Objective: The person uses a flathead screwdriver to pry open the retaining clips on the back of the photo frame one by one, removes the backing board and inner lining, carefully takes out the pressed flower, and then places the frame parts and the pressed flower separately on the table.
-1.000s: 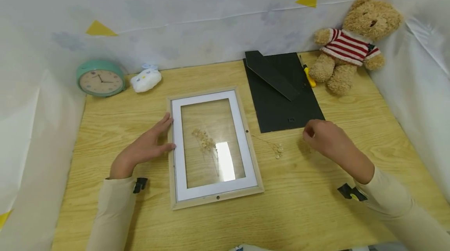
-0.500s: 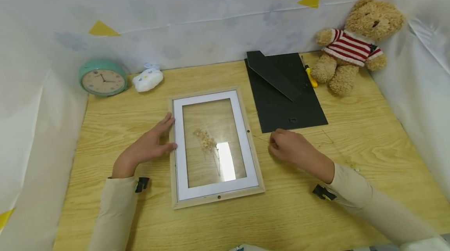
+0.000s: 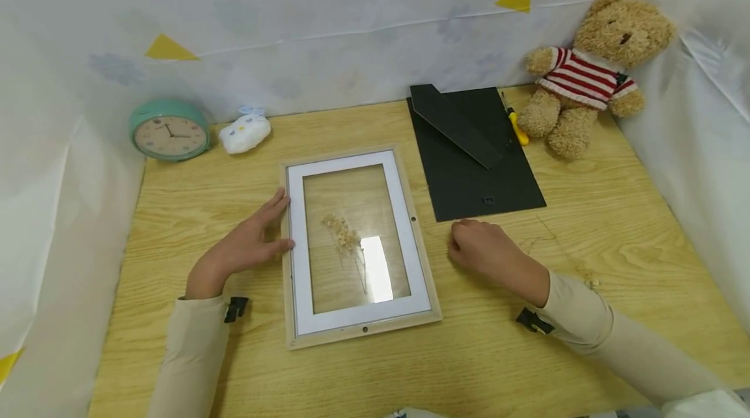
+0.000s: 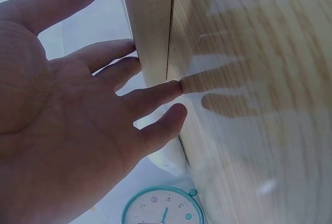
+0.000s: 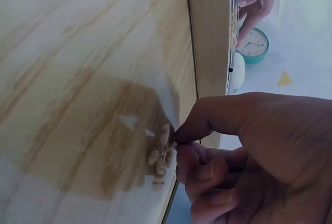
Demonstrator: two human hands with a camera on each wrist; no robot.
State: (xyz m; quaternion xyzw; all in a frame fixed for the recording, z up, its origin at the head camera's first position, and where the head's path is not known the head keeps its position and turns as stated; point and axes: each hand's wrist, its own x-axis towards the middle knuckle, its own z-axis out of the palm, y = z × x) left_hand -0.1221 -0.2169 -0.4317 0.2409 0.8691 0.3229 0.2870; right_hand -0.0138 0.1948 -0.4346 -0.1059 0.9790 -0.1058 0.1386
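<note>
A light wooden picture frame with a white mat lies on the table. Inside the mat's opening a dried flower sprig shows on the glass. My left hand rests against the frame's left side, fingers spread and fairly straight. To the right of the frame, my right hand is low over the table. In the right wrist view its thumb and index finger pinch a second dried flower sprig close to its pale blossoms; in the head view the hand hides this sprig.
The black backing board with its stand lies behind my right hand, a yellow-handled screwdriver beside it. Another thin dried sprig lies by the right sleeve. A teddy bear, green clock and small white plush line the back.
My right hand has moved left from below the board's right corner to the sprig beside the frame and now pinches it. My left hand has stayed at the frame.
</note>
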